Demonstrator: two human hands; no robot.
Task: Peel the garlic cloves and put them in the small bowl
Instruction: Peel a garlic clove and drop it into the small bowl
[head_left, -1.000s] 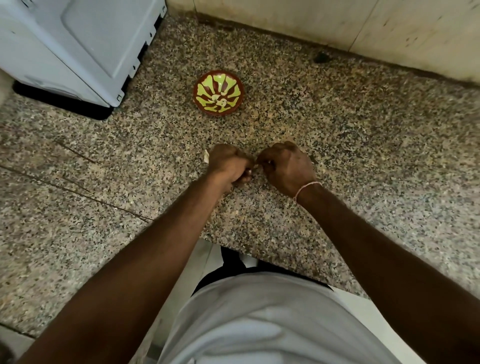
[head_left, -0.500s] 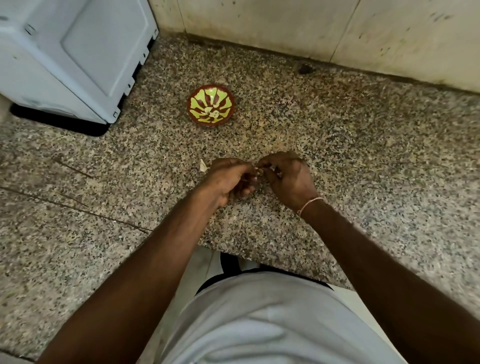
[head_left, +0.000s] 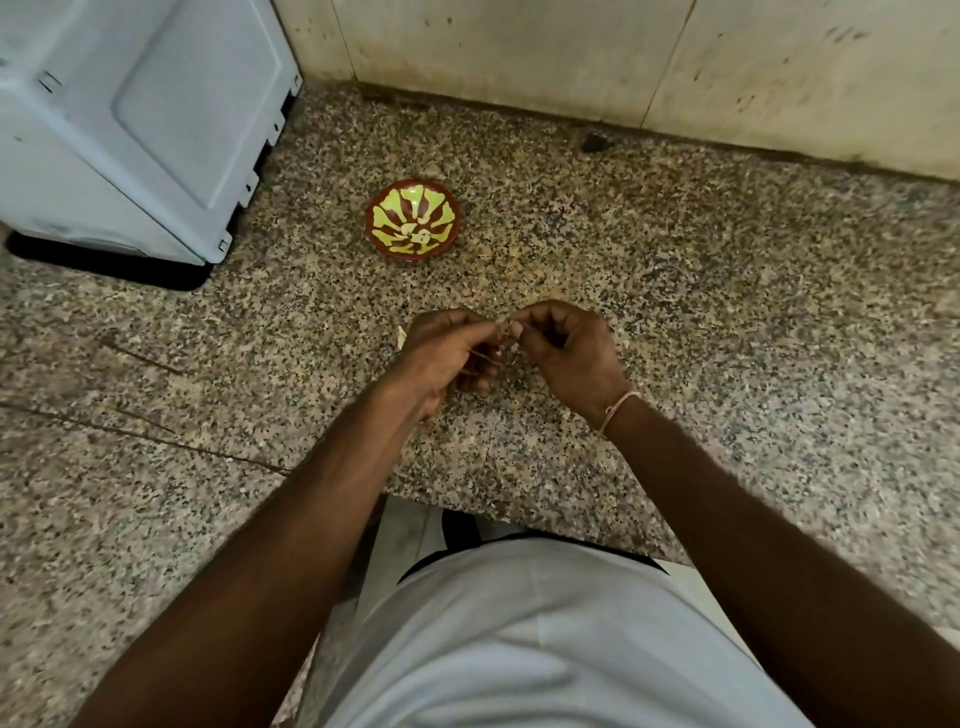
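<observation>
My left hand (head_left: 449, 356) and my right hand (head_left: 569, 353) meet fingertip to fingertip over the speckled granite counter (head_left: 727, 322). Between them they pinch a small garlic clove (head_left: 505, 332), mostly hidden by the fingers. The small bowl (head_left: 414, 219), red-brown with a yellow-green pattern, stands on the counter beyond the hands, with pale peeled cloves in it. A pale scrap of garlic skin (head_left: 400, 335) lies just left of my left hand.
A light grey appliance (head_left: 130, 119) stands at the back left of the counter. A stained tiled wall (head_left: 623, 62) runs along the back. The counter's front edge lies close to my body, below the hands.
Both hands have turned from closed fists facing down to fingertips pinching the clove between them. The view has shifted, so the bowl and hands appear lower in the frame.
</observation>
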